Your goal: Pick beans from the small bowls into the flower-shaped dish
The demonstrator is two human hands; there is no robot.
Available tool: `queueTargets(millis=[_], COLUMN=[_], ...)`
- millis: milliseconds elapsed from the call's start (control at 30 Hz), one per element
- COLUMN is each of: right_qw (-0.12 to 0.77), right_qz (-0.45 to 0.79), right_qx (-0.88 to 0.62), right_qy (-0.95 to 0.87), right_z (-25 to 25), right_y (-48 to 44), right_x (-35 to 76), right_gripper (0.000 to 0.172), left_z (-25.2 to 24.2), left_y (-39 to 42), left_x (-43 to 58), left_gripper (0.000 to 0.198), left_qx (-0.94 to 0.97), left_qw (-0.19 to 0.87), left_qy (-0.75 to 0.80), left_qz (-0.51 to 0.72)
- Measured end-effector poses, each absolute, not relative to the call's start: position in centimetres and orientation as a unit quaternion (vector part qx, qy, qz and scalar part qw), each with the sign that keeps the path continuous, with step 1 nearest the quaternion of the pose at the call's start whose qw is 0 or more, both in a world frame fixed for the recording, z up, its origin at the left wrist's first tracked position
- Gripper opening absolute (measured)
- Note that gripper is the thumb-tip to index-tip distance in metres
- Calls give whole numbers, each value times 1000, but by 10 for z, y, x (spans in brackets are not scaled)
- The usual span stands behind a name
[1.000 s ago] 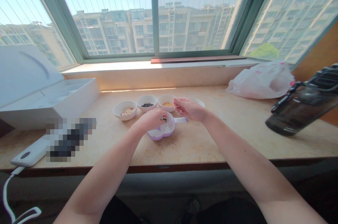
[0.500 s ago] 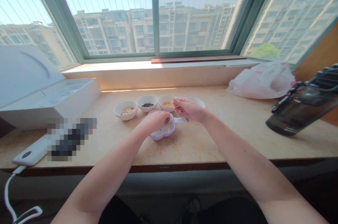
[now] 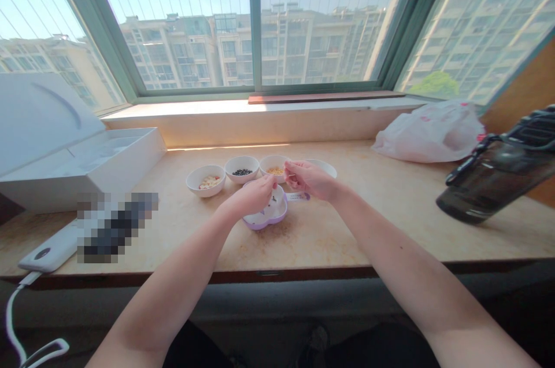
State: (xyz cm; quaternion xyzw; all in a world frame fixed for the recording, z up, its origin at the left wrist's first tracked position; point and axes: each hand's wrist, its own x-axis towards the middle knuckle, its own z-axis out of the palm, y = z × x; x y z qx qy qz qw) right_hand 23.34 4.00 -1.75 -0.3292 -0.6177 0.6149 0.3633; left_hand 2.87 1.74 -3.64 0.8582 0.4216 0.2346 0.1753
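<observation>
Head view: our left hand (image 3: 250,196) pinched above the lilac lobed plastic dish (image 3: 264,222); our right hand (image 3: 311,179) closed beside the round white ceramic bowl (image 3: 271,158); any held grains were too small to tell.

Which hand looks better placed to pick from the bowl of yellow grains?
Probably the right hand: it is pinched right beside the white bowl of yellow grains, while the left hand sits farther off, over the lilac dish.

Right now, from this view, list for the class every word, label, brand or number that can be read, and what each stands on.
Nothing here can be read for certain.
Lilac dish: a strip on its handle, too small to read.
Plastic bag: pink print, too blurred to read.
Pixelated patch: obscured, unreadable.
</observation>
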Motion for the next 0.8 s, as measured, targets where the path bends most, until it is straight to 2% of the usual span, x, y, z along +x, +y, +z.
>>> queueTargets(millis=[100, 167, 267, 367, 433, 567, 800], right_qw=[410, 454, 493, 452, 391, 303, 346], right_qz=[568, 500, 322, 126, 59, 15, 21], right_qx=[-346, -377, -459, -549, -600, -665, -659], right_qy=[-624, -634, -665, -691, -696, -683, -668], right_z=[-18, -17, -14, -11, -11, -12, -12], right_y=[46, 52, 60, 63, 62, 60, 61], right_x=[236, 241, 251, 260, 264, 266, 265], right_gripper=[51, 50, 40, 25, 20, 19, 17], left_z=[-27, -20, -9, 1, 6, 10, 10], left_y=[13, 10, 4, 0, -3, -7, -6], left_x=[31, 33, 35, 33, 31, 30, 32], left_gripper=[10, 6, 13, 24, 26, 25, 21], left_qx=[791, 730, 616, 520, 484, 465, 503], left_qw=[288, 406, 600, 710, 740, 752, 710], left_qy=[429, 405, 310, 225, 196, 186, 239], left_qz=[327, 372, 407, 420, 424, 428, 430])
